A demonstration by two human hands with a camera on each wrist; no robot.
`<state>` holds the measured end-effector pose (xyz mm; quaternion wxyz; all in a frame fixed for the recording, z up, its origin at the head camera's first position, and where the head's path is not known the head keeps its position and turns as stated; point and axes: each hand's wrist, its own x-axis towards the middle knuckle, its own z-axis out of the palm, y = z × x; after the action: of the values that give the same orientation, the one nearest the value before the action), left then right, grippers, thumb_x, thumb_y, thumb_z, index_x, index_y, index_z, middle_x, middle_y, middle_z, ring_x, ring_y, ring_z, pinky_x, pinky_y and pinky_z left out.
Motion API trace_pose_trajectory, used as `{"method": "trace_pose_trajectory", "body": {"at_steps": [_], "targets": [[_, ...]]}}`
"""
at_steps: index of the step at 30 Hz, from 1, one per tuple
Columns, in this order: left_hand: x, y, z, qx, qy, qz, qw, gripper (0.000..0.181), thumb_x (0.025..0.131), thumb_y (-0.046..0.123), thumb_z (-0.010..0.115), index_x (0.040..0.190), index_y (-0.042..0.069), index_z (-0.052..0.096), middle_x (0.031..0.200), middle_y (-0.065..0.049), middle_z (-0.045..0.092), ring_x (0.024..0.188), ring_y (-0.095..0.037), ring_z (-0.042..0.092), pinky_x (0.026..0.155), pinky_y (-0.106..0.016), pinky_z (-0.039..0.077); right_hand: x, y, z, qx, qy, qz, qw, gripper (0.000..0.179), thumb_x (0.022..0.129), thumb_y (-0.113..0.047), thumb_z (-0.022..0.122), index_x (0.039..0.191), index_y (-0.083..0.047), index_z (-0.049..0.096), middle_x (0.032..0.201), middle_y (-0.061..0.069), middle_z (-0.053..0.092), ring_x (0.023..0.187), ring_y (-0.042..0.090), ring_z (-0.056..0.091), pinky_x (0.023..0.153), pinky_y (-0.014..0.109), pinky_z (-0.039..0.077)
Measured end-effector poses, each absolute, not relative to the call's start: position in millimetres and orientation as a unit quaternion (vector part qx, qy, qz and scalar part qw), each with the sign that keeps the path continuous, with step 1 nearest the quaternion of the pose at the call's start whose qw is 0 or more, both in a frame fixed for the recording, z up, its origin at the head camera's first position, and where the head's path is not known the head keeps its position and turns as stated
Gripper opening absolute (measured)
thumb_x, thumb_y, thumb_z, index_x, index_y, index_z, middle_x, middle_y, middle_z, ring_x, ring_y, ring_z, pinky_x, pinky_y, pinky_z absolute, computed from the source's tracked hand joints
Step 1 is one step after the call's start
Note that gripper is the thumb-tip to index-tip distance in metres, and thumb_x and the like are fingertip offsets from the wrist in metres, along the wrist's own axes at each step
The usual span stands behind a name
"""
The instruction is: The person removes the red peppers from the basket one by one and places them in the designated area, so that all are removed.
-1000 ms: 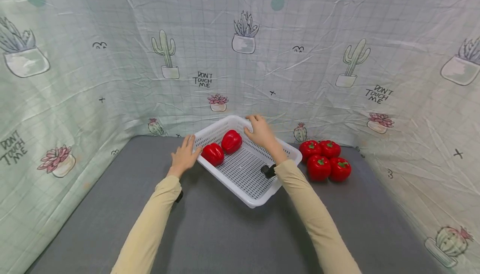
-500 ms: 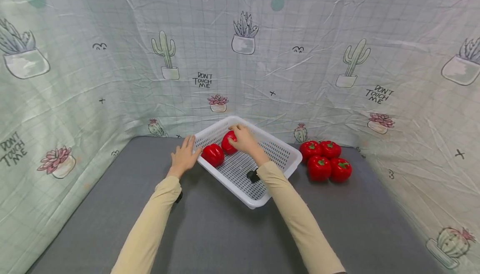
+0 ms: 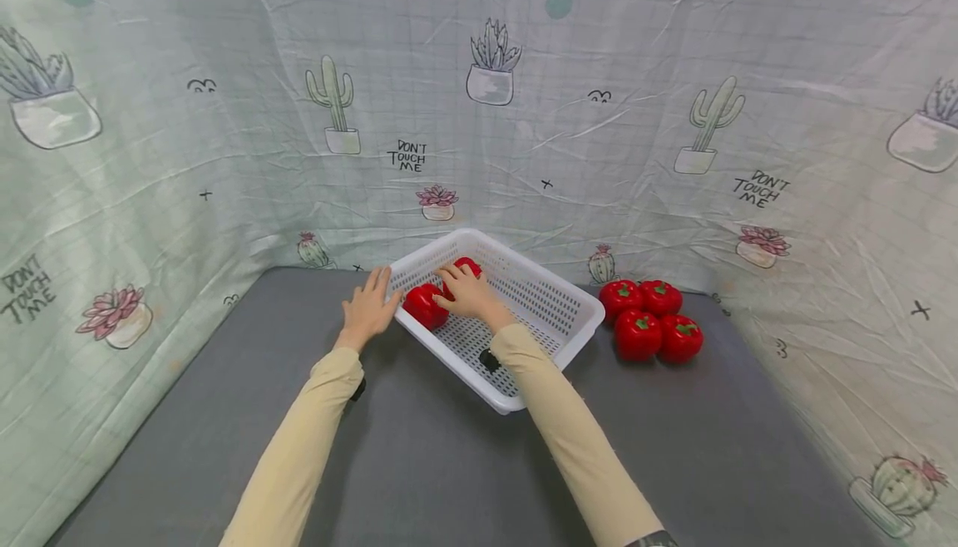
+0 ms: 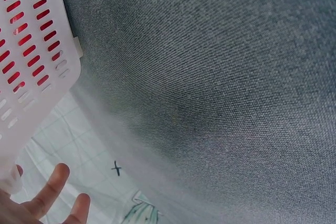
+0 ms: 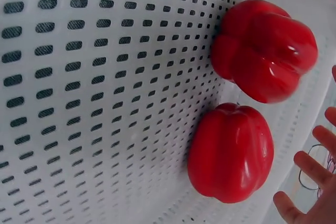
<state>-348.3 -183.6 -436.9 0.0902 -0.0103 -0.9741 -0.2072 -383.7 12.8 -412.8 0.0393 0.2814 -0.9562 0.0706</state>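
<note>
Mid-frame, the left hand (image 3: 367, 312) splays at the white basket (image 3: 550, 302); the right hand (image 3: 470, 293), loosely spread, seemingly hovers over two red peppers (image 5: 231, 153).

Head view looks forward and down; 2 close wrist views share the white basket (image 3: 550, 306) with it.

On the grey fabric-topped table (image 3: 449, 464) sit a white perforated plastic basket (image 3: 550, 302) and four glossy red peppers (image 3: 638, 336).
</note>
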Motion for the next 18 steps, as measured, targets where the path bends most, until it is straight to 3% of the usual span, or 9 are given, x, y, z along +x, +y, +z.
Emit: {"method": "trace_pose_trajectory", "body": {"at_steps": [9, 18], "targets": [[-345.7, -182.0, -437.8, -0.012, -0.977, -0.199, 0.082, 0.06, 0.093, 0.04, 0.032, 0.143, 0.011, 0.018, 0.147, -0.015, 0.018, 0.12, -0.048, 0.033, 0.089, -0.07, 0.023, -375.7, -0.3, -419.3, 0.319, -0.948, -0.005, -0.019, 0.063, 0.089, -0.047, 0.043, 0.143, -0.025, 0.02, 0.148, -0.004, 0.024, 0.133, 0.026, 0.026, 0.104, 0.058, 0.019], [-346.6, -182.2, -436.7, -0.012, -0.976, -0.202, 0.085, 0.06, 0.093, 0.041, 0.032, 0.143, 0.013, 0.017, 0.148, -0.014, 0.018, 0.12, -0.048, 0.033, 0.09, -0.07, 0.023, -371.1, -6.3, -420.9, 0.318, -0.947, -0.047, -0.01, 0.061, 0.09, -0.048, 0.039, 0.143, -0.028, 0.018, 0.148, -0.005, 0.025, 0.134, 0.024, 0.026, 0.105, 0.054, 0.022]]}}
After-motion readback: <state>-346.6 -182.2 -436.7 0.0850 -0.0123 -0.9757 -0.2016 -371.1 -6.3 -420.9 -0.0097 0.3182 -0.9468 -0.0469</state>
